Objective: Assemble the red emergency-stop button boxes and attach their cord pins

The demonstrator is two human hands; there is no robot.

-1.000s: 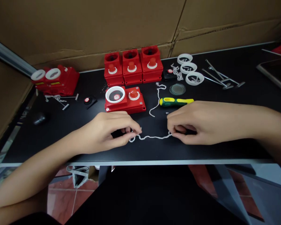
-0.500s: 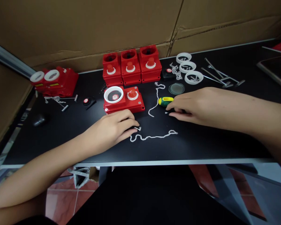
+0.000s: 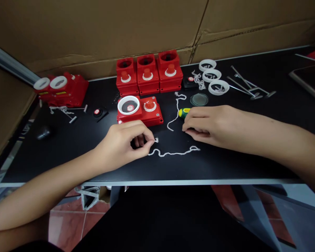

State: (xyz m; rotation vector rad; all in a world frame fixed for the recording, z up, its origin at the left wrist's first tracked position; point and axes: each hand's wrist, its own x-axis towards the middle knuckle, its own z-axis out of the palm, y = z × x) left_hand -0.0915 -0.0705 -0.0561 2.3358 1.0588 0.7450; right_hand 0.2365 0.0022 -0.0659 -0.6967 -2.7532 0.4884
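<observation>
My left hand (image 3: 128, 144) pinches a white cord (image 3: 170, 153) close to its knotted end, between thumb and forefinger; the rest of the cord trails right along the black table. My right hand (image 3: 210, 124) rests on the table with its fingers closed; whatever is at its fingertips is too hidden to make out. A yellow and green handle (image 3: 184, 112) shows just behind those fingers. Another white cord (image 3: 177, 105) lies between the hands, farther back. Directly behind my left hand sits a red box (image 3: 152, 117) with a white ring (image 3: 128, 105) on it.
Three red boxes (image 3: 148, 78) stand against the cardboard (image 3: 107, 31). White rings (image 3: 211, 76) with small parts and metal T-shaped rods (image 3: 248, 87) lie at the back right. More red boxes (image 3: 77, 91) and a black round object (image 3: 43, 133) are at left.
My left thumb and forefinger have closed on the cord's knotted end and lifted it slightly. My right fingers have come together over the spot where a small shiny piece lay.
</observation>
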